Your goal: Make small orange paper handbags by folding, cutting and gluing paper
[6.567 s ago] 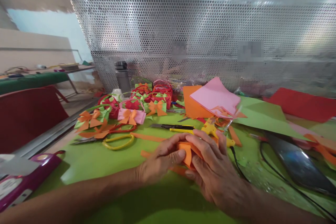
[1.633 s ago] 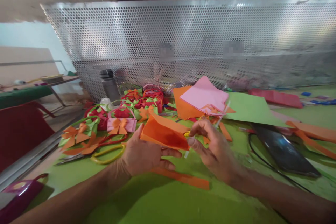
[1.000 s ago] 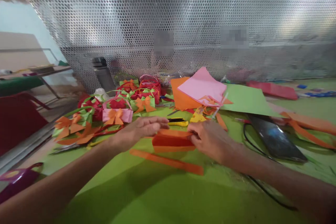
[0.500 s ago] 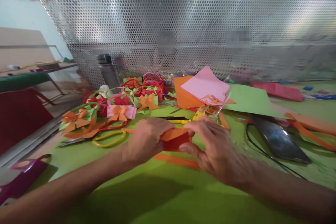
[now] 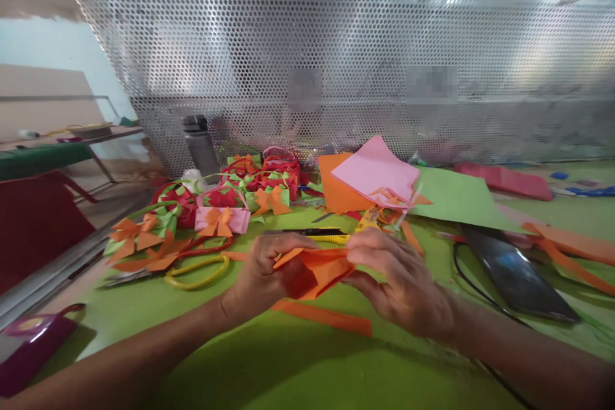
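Both my hands hold a folded orange paper piece (image 5: 314, 271) just above the green table cover (image 5: 298, 371). My left hand (image 5: 262, 275) grips its left side, fingers curled over the top edge. My right hand (image 5: 401, 282) pinches its right end between thumb and fingers. An orange paper strip (image 5: 327, 317) lies on the cover under my hands. Behind them lie a yellow utility knife (image 5: 321, 235) and a yellow glue gun (image 5: 368, 221), partly hidden.
Finished paper baskets with bows (image 5: 221, 205) crowd the left rear beside yellow-handled scissors (image 5: 192, 269). Pink, orange and green sheets (image 5: 379, 173) lie behind. A dark phone (image 5: 514, 266) with a black cable is at right. A perforated metal screen (image 5: 336, 70) stands behind, a bottle (image 5: 199, 144) against it.
The orange piece has been lifted off the cover and tilted, its folds spreading open between my hands. The view has tipped slightly upward.
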Demonstrator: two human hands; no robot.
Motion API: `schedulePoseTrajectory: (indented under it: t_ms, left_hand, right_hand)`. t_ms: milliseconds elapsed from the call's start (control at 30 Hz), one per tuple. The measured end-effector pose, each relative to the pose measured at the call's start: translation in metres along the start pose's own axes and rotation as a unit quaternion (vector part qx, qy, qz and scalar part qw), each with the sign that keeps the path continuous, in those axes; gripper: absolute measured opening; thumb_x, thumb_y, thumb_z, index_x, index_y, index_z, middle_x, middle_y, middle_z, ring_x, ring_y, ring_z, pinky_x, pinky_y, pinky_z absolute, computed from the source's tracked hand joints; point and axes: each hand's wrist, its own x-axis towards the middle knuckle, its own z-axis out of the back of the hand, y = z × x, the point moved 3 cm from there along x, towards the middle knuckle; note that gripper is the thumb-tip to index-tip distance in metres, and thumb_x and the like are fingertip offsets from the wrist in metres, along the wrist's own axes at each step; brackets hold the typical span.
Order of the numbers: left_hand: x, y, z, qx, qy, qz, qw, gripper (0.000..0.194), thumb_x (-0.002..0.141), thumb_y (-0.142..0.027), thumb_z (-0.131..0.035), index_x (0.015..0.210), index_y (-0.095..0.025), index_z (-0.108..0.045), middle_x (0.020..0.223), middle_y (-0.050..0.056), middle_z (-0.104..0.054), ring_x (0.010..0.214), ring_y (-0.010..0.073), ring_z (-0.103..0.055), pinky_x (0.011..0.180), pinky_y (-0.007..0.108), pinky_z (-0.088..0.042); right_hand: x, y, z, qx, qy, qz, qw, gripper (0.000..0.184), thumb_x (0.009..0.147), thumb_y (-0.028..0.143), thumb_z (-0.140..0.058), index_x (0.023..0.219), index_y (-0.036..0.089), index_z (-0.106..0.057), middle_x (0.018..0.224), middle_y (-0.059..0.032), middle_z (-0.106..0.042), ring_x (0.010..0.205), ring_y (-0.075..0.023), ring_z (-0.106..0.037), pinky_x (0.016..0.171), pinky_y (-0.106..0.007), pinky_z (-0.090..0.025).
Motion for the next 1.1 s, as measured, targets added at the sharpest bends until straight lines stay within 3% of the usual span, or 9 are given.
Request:
schedulePoseTrajectory:
  t_ms: [67,167,267,433,533,700,867,1100]
  left_hand:
    - [-0.002,-0.001,-0.003,0.012,0.004,-0.005,1.0,0.018,0.075,-0.011,-0.051,0.081,-0.014,-0.068,0.076,0.008,-0.073,0.068,0.0168,-0.068,0.061,0.025,-0.055]
    - [-0.004,-0.003,-0.002,0.086,-0.016,-0.015,0.996,0.03,0.069,-0.006,-0.051,0.095,-0.014,-0.064,0.084,0.006,-0.073,0.077,0.0175,-0.068,0.069,0.027,-0.056]
    - [-0.004,-0.013,0.001,0.155,-0.043,-0.084,0.983,0.042,0.068,-0.001,-0.049,0.106,-0.017,-0.059,0.092,0.004,-0.072,0.086,0.015,-0.067,0.08,0.026,-0.054]
    - [-0.005,-0.022,0.0,0.18,-0.023,-0.184,0.966,0.043,0.071,0.002,-0.048,0.11,-0.017,-0.054,0.095,0.005,-0.07,0.087,0.0124,-0.067,0.079,0.02,-0.053]
    - [-0.007,-0.018,-0.003,0.195,-0.018,-0.19,0.962,0.036,0.075,-0.002,-0.05,0.107,-0.016,-0.053,0.094,0.007,-0.07,0.084,0.0144,-0.067,0.075,0.023,-0.054]
    - [-0.012,-0.016,-0.008,0.259,0.012,-0.18,0.949,0.021,0.081,-0.01,-0.053,0.102,-0.013,-0.051,0.083,0.007,-0.07,0.07,0.017,-0.068,0.061,0.026,-0.054]
    - [-0.013,-0.025,-0.01,0.285,0.017,-0.191,0.939,0.019,0.081,-0.007,-0.05,0.098,-0.014,-0.049,0.078,0.005,-0.069,0.063,0.0155,-0.065,0.056,0.025,-0.05]
    - [-0.011,-0.029,-0.01,0.303,0.02,-0.193,0.933,0.019,0.079,-0.009,-0.044,0.095,-0.017,-0.046,0.068,0.002,-0.066,0.057,0.0146,-0.062,0.052,0.025,-0.047]
  right_hand:
    - [0.001,0.002,0.0,-0.012,0.001,0.014,1.0,0.013,0.087,0.019,-0.055,0.099,0.016,-0.052,0.085,-0.0074,-0.065,0.083,-0.0179,-0.063,0.073,-0.031,-0.053]
    - [0.001,0.004,0.0,-0.005,0.002,0.007,1.0,0.01,0.086,0.016,-0.056,0.096,0.016,-0.054,0.081,-0.0061,-0.065,0.078,-0.0168,-0.063,0.07,-0.03,-0.053]
    - [0.0,0.007,-0.002,0.005,0.015,0.002,1.0,0.011,0.084,0.011,-0.055,0.094,0.016,-0.054,0.08,-0.0057,-0.066,0.077,-0.0172,-0.062,0.07,-0.031,-0.052]
    - [-0.001,0.012,-0.003,0.012,-0.001,-0.018,1.0,0.015,0.087,0.02,-0.053,0.101,0.015,-0.052,0.084,-0.0076,-0.068,0.079,-0.0186,-0.064,0.07,-0.031,-0.051]
    - [0.0,0.013,-0.001,0.027,0.0,-0.042,0.999,0.02,0.088,0.025,-0.053,0.105,0.014,-0.051,0.084,-0.0072,-0.067,0.077,-0.0174,-0.063,0.067,-0.029,-0.05]
    - [0.0,0.019,-0.003,-0.01,0.041,-0.01,0.999,0.01,0.087,0.012,-0.05,0.093,0.016,-0.056,0.069,-0.001,-0.065,0.062,-0.0136,-0.06,0.066,-0.028,-0.047]
    - [-0.002,0.023,-0.006,-0.024,0.053,0.014,0.998,0.016,0.085,0.007,-0.047,0.092,0.013,-0.059,0.069,-0.0022,-0.066,0.061,-0.013,-0.06,0.067,-0.029,-0.046]
    - [0.002,0.026,-0.004,-0.041,0.066,0.033,0.996,0.02,0.084,0.005,-0.048,0.073,0.014,-0.062,0.057,-0.0008,-0.057,0.052,-0.0118,-0.049,0.061,-0.029,-0.042]
